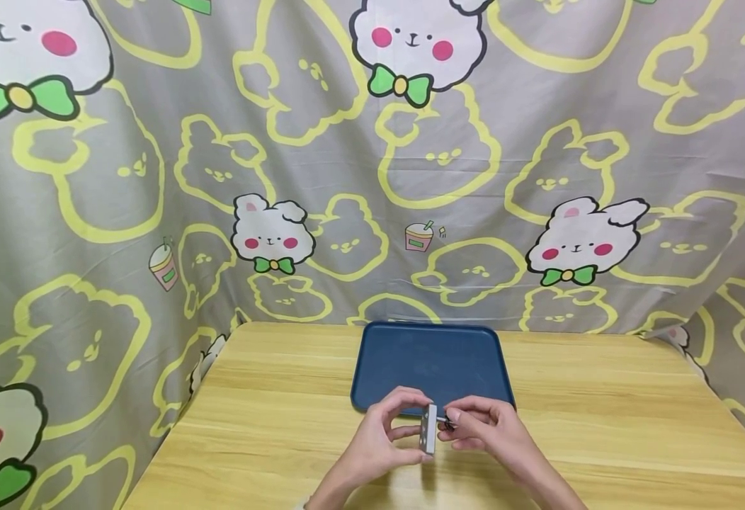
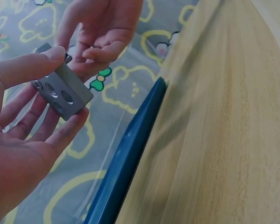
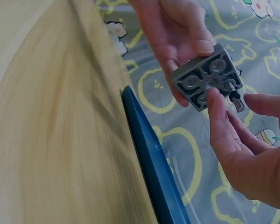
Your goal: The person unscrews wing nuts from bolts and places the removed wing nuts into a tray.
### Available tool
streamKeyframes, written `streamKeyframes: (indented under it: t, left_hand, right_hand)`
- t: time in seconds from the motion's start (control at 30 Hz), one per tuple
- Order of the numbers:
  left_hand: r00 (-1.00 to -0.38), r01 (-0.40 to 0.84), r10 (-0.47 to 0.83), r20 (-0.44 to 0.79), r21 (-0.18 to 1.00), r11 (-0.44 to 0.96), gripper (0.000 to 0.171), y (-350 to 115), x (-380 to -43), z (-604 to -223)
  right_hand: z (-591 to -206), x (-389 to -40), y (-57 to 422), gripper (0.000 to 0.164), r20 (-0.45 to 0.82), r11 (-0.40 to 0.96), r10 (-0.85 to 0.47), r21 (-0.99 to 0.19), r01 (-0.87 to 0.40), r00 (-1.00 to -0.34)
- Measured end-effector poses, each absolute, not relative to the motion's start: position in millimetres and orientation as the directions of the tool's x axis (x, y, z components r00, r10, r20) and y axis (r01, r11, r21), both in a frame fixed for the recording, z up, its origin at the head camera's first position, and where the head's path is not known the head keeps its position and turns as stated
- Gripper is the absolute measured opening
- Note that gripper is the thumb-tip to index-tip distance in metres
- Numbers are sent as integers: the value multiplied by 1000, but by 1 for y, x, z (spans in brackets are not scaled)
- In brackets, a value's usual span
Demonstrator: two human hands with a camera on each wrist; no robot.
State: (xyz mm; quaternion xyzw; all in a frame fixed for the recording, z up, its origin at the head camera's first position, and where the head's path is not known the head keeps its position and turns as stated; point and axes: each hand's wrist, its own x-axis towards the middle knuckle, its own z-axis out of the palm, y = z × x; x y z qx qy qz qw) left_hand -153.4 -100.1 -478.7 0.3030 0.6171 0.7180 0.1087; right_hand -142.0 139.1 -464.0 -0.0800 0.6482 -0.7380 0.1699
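Observation:
My left hand (image 1: 379,435) grips a grey metal block (image 2: 65,91) by its edges, thumb on one side and fingers on the other. Round holes show on one face in the left wrist view; the other face, in the right wrist view, has ribs and round bosses. From near one edge of that ribbed face sticks out a small bolt (image 3: 238,100) with a dark band partway along it. My right hand (image 1: 484,425) is at the bolt, fingers and thumb spread to either side of it. One fingertip overlaps the block's ribbed face in the right wrist view.
Behind the hands, a dark blue tray (image 1: 430,361) lies on the wooden table (image 1: 270,411), near its far edge. A grey curtain (image 1: 321,163) with cartoon animals hangs around the back and sides.

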Motion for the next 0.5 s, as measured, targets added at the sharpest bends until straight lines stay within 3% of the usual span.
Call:
streamKeyframes:
  t: [0.33, 0.5]
  left_hand:
    - [-789, 213, 543, 288, 957, -198, 60, -99, -153, -481]
    - [-795, 193, 539, 277, 959, -209, 61, -99, -153, -482]
  right_hand:
    - [-469, -146, 144, 26, -81, -175, -441, -969, 174, -894]
    - [-469, -144, 143, 29, 13, -110, -414, -993, 36, -910]
